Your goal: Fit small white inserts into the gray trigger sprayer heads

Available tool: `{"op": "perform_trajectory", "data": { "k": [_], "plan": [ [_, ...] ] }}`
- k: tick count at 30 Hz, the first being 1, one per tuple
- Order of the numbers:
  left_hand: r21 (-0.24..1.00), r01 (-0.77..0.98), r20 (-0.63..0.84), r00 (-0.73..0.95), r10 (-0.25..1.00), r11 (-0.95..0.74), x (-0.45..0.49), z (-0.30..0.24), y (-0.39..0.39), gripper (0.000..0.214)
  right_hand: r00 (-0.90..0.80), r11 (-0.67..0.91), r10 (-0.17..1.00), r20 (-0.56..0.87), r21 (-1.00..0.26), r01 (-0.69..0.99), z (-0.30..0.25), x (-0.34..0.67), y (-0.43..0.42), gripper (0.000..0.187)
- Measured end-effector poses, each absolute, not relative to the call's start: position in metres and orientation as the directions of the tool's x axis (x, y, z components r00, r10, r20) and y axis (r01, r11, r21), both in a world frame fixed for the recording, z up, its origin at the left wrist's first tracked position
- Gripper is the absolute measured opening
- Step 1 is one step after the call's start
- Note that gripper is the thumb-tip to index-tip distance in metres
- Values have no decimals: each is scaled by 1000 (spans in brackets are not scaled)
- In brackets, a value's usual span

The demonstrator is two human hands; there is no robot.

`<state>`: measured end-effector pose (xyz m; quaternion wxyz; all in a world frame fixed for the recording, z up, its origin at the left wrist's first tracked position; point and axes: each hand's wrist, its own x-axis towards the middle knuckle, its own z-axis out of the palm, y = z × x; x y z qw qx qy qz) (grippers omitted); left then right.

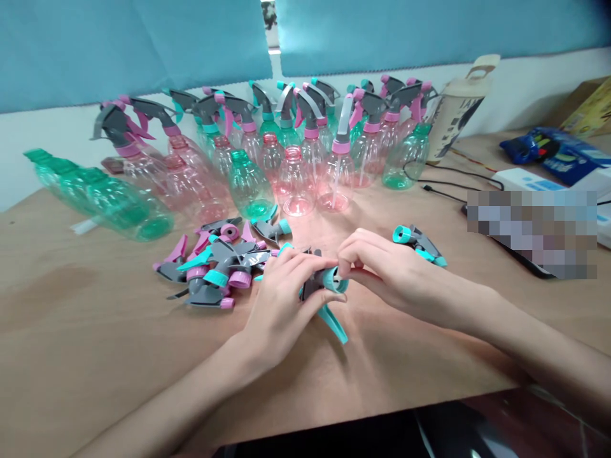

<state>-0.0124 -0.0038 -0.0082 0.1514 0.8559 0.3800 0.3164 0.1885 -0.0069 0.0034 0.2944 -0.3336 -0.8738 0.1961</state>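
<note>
A grey spray head with a teal collar (329,280) and a teal trigger is held by my left hand (279,296), its collar turned towards the right. My right hand (389,264) has thumb and fingertips pinched at the collar's mouth. A bit of white shows inside there; what the fingertips hold, if anything, is hidden. Left of my hands lies a pile of loose spray heads (222,277) in grey, pink and teal. One more grey and teal spray head (422,247) rests on the table beyond my right wrist.
Pink bottles (296,184) and green bottles (251,191), several capped with spray heads, stand along the back. Green bottles (114,203) are grouped at left. At right are a pixelated phone (525,238), black cables (463,172), a blue packet (558,152) and a cream tumbler (456,114).
</note>
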Motion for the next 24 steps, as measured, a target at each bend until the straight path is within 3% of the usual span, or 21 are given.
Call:
{"op": "perform_trajectory", "data": {
  "k": [18,24],
  "plan": [
    [493,580,409,503,762,-648,-16,-13,-3,24,-511,631,769,384,-583,512,1,183,-7,2],
    [487,568,418,515,748,-664,-16,-13,-4,22,-520,656,750,409,-565,501,3,181,-7,6]
  ]
}}
